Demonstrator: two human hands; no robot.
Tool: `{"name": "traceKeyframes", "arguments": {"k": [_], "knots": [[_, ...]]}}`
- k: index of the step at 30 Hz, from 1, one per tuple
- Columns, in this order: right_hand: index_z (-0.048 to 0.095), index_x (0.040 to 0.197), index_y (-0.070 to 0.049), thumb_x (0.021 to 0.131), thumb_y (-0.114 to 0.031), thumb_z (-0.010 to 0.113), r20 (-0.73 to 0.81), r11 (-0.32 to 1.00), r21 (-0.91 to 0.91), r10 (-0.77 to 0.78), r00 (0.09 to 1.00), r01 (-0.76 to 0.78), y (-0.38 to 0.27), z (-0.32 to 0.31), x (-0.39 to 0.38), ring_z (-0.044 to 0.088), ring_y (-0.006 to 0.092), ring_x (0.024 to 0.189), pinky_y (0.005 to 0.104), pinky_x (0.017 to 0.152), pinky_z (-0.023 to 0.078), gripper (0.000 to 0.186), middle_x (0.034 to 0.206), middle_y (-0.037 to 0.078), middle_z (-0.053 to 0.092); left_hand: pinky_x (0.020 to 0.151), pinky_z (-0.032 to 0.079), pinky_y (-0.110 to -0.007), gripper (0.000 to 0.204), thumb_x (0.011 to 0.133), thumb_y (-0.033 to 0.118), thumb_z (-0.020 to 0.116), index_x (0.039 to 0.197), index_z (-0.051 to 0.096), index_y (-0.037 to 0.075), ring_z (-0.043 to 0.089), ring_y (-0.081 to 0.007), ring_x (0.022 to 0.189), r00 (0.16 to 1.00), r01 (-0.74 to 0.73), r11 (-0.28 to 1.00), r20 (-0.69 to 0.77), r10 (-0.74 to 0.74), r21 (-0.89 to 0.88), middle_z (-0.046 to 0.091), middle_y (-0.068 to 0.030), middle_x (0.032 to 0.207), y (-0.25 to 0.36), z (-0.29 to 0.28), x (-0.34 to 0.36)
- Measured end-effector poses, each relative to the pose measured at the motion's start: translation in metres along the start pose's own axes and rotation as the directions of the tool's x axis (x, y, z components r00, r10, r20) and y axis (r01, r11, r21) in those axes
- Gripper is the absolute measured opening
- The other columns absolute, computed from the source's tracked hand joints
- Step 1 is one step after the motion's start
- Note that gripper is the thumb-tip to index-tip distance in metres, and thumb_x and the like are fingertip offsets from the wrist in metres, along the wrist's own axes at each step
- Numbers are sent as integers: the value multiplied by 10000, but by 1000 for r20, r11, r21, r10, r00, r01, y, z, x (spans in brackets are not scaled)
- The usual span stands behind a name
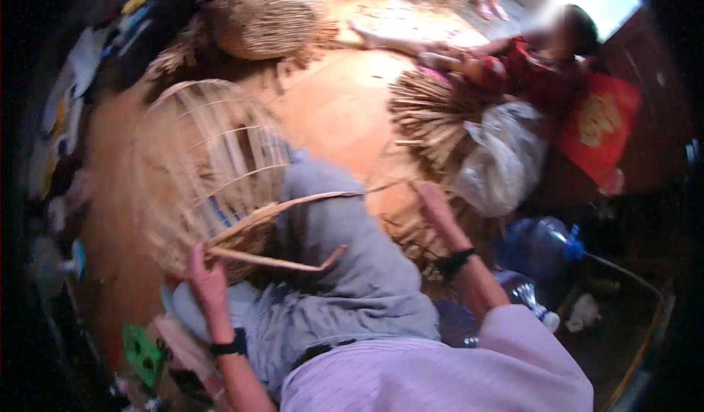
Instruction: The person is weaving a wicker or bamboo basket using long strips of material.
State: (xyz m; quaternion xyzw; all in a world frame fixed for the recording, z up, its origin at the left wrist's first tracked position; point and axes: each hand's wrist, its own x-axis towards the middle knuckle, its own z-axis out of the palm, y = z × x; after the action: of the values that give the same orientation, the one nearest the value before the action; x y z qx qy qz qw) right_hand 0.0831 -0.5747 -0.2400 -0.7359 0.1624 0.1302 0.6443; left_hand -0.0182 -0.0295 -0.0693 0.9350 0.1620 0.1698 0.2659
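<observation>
An open-framed basket of pale split strips (213,140) leans by my grey-trousered leg, somewhat blurred. My left hand (205,272) is closed on its lower rim, where a short bent strip (279,258) sticks out across my thigh. A long thin strip (308,199) runs from the basket over my knee toward my right hand (433,199), whose fingers are pinched on its far end.
A woven basket (268,12) lies at the back. A person in red (535,67) sits at upper right beside bundled sticks (418,118), a white plastic bag (499,162) and a red paper (598,122). Plastic jugs (535,250) stand right. Another person's feet (491,5) show behind.
</observation>
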Motion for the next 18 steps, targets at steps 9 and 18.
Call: {"name": "traceKeyframes", "arguments": {"k": [9,18], "knots": [[655,1167,-76,1066,-114,586,-204,801,139,-552,808,583,-235,56,-86,461,13,720,187,612,370,127,910,-59,590,992,493,-434,415,853,6,738,1254,632,28,634,-367,1123,977,-207,956,-2,212,209,670,-175,1171,101,-77,12],[623,1133,-60,802,-5,751,549,655,-48,-613,568,754,-275,247,-124,713,331,862,386,735,554,359,936,179,700,841,547,-431,329,835,1,746,1151,653,-20,697,-396,974,984,-170,985,50,171,-27,713,-219,1024,88,-43,26]]}}
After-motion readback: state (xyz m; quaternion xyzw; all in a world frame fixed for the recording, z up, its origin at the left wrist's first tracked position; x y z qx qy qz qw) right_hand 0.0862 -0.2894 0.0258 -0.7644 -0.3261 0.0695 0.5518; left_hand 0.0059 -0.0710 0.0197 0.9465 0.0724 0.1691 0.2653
